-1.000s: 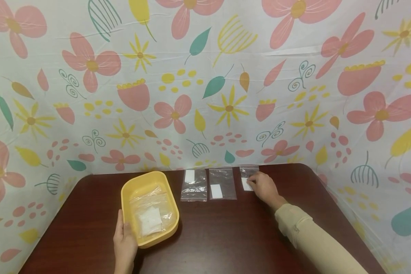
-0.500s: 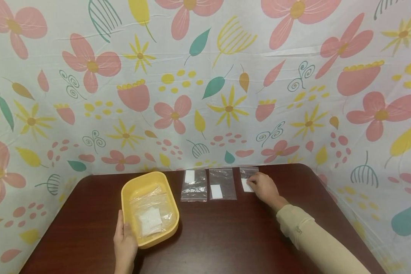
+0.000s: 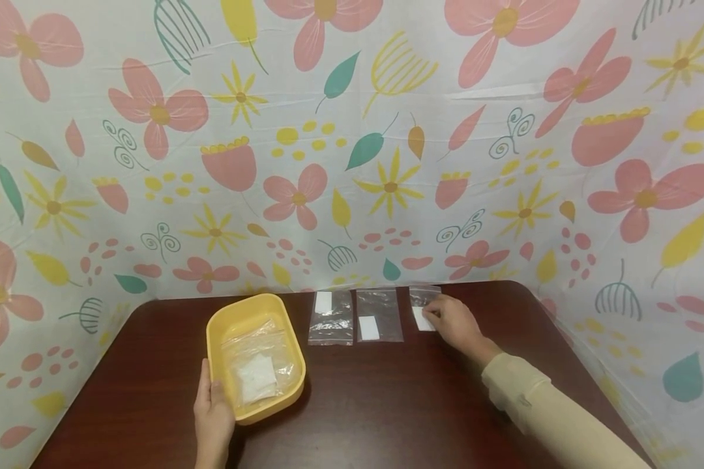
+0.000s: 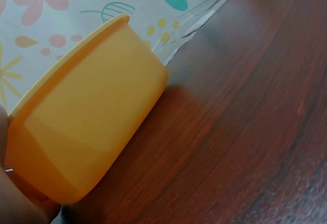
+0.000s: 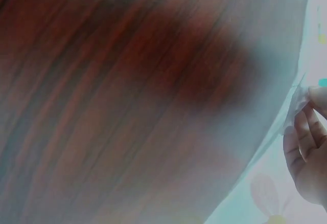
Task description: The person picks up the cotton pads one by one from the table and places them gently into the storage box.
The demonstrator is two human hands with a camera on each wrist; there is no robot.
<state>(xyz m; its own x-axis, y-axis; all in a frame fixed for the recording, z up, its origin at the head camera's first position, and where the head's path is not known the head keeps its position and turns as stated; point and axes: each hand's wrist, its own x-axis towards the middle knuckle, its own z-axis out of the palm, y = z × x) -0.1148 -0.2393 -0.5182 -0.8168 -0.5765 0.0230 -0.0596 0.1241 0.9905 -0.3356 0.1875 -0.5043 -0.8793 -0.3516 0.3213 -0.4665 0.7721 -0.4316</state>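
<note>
My left hand (image 3: 214,413) holds a yellow plastic tub (image 3: 214,342) by its near left side, at the left of the head view. Inside the tub lie clear zip bags (image 3: 270,342) with a white piece showing. At the back right, my right hand (image 3: 454,326) pinches the right edge of a clear zip bag (image 3: 422,296) with a white rectangle (image 3: 424,319) in it; the fingers cover part of the bag. In the right wrist view, thumb and fingers (image 5: 305,129) grip clear plastic. The left wrist view shows the tub's outer wall (image 4: 92,116).
Two more clear zip bags, a left one (image 3: 331,329) and a middle one (image 3: 387,306), lie flat in a row, each with a white rectangle. All rest on a dark red-brown wooden table (image 3: 375,404). A flowered cloth (image 3: 305,130) hangs around its back and sides.
My right hand has shifted very slightly toward the near side with the zip bag, and its forearm has swung a little right. My left hand and the tub have stayed put.
</note>
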